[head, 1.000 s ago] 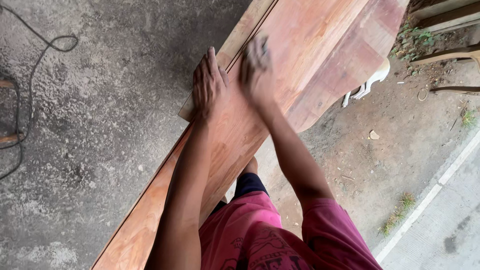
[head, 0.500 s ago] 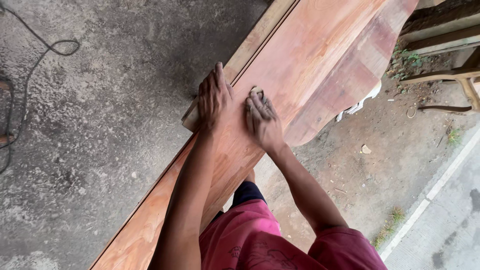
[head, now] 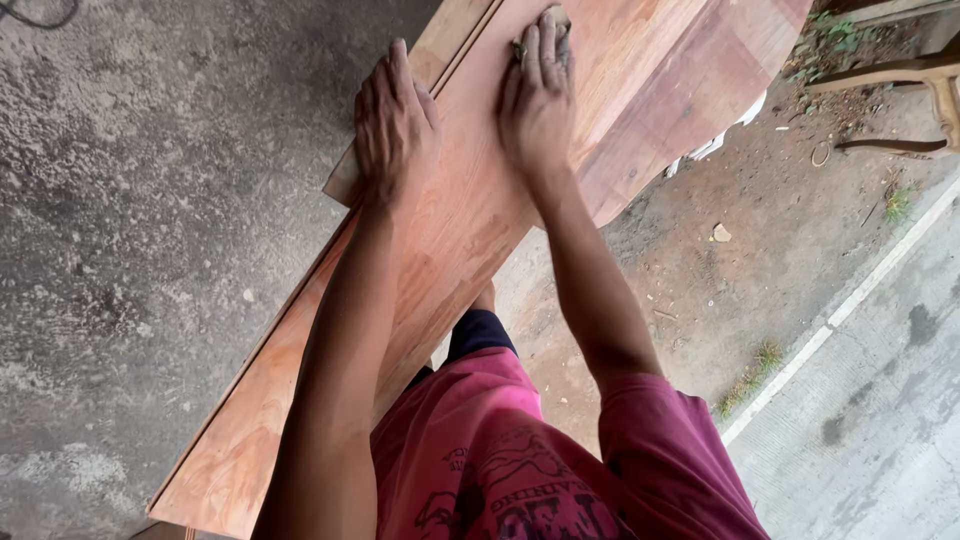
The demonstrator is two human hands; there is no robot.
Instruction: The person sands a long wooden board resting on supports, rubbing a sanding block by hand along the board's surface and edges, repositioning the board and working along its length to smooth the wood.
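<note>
A long reddish wooden plank point(head: 470, 230) runs diagonally from lower left to upper right, with wider reddish boards point(head: 690, 90) beyond it. My left hand point(head: 393, 120) lies flat on the plank's left edge, fingers spread and pressing down. My right hand point(head: 538, 90) presses a small piece of sandpaper point(head: 553, 22) against the plank's face, farther up the board; only a corner of the sandpaper shows past my fingertips. Both forearms reach out from my red shirt point(head: 520, 470).
Rough grey concrete floor point(head: 150, 220) lies left of the plank. Bare dirt point(head: 770, 230) lies to the right, with a pale concrete kerb point(head: 850, 290). Wooden furniture legs point(head: 900, 80) stand at the top right. A black cable point(head: 40, 12) shows at the top left.
My right hand has slid up the plank, away from me, with the sandpaper under it. My left hand stays planted on the plank's edge. The view has shifted slightly.
</note>
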